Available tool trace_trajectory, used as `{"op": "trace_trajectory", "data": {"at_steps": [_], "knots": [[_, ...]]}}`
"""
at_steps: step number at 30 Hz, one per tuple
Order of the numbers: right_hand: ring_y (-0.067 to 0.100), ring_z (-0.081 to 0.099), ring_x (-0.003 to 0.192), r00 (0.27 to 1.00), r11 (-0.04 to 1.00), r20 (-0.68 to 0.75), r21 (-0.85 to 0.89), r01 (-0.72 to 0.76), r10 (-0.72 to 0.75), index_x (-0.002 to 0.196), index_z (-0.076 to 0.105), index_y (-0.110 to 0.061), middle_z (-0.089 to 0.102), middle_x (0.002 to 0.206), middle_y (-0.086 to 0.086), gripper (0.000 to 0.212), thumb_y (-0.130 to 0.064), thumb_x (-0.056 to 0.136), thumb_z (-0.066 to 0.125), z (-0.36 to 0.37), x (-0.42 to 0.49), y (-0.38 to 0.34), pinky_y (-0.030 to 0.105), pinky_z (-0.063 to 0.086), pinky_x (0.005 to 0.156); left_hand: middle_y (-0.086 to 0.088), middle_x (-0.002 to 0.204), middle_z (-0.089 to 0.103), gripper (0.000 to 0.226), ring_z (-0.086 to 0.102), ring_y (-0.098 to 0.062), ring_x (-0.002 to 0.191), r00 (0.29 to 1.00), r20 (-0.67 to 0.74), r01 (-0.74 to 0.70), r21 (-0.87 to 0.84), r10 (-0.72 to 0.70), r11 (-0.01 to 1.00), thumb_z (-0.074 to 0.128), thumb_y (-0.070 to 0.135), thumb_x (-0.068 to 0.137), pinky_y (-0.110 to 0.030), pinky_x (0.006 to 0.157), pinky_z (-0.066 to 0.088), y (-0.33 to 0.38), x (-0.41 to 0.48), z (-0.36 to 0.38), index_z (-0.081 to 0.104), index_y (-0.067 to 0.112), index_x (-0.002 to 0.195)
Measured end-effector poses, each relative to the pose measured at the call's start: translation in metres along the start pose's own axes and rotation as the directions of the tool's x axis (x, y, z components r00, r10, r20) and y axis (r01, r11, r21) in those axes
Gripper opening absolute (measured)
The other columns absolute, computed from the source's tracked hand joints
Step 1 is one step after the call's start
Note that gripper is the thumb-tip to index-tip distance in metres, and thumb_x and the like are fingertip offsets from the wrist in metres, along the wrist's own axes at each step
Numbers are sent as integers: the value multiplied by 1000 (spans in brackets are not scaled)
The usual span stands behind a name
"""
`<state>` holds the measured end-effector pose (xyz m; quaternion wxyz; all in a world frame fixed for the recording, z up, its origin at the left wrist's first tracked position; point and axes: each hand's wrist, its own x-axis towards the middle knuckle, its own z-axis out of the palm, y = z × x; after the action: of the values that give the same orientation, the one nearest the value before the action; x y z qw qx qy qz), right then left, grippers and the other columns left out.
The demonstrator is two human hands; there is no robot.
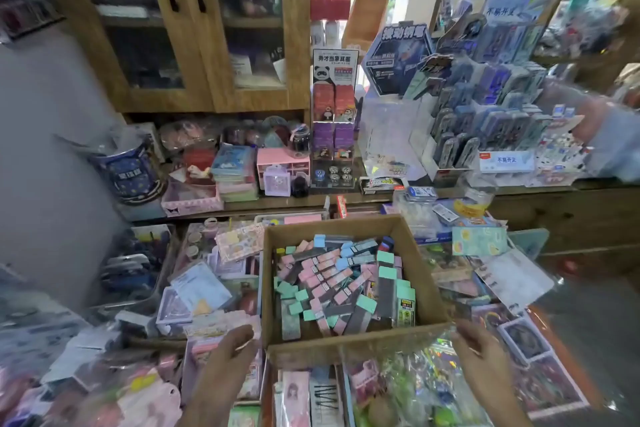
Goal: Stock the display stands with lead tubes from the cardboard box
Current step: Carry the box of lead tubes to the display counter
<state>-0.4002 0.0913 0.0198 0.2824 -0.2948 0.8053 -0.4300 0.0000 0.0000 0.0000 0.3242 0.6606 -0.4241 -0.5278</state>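
While left hand [232, 347] and right hand [475, 347] flank the cardboard box [268, 288], grip unclear, packets [199, 288] crowd it

One head-worn wide-angle view, looking forward and steeply down. Cardboard box [332, 229] sits close, lower centre, seen from above into its open top; the display stands [485, 121] on the counter [540, 208] and wooden cabinet [211, 45] lie farther back, upper frame. Straight edges bow toward frame borders.

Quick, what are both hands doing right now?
Left hand: loosely curled beside the box, holding nothing.
Right hand: fingertips at the box's near corner; cannot tell if it grips.
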Motion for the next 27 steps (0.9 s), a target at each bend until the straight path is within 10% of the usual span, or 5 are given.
{"op": "trace_trajectory", "data": {"at_steps": [9,15,20,27], "knots": [[24,65,114,972,994,232,-80,69,-49,135,63,-10,70,123,4,35,-9,100,62,32,87,-22,45,52,102,21,99,63,36,57,4,85,999,-24,-44,168,49,985,58,27,101,-18,67,45,41,36,44,55,26,137],[8,62,90,956,980,293,-198,25,35,125,62,-26,69,104,-5,23,-24,102,59,54,118,-19,33,50,81,8,99,68,31,65,-13,92,997,-73,37,217,-22,975,45,27,106,-46,92,55,41,61,63,54,29,136],[29,63,114,933,961,328,-269,-60,150,130,65,-23,71,116,2,28,-29,104,57,58,129,-9,49,48,105,15,96,66,29,63,-4,89,994,-88,79,166,-65,983,44,25,106,-18,61,46,37,65,69,57,35,130],[27,64,106,933,975,328,-206,-85,151,131,64,-13,72,111,6,28,-17,105,52,58,130,-8,41,49,95,20,95,63,38,58,2,83,993,-97,81,215,-62,973,42,12,102,-15,64,47,41,62,70,56,25,135]]}}
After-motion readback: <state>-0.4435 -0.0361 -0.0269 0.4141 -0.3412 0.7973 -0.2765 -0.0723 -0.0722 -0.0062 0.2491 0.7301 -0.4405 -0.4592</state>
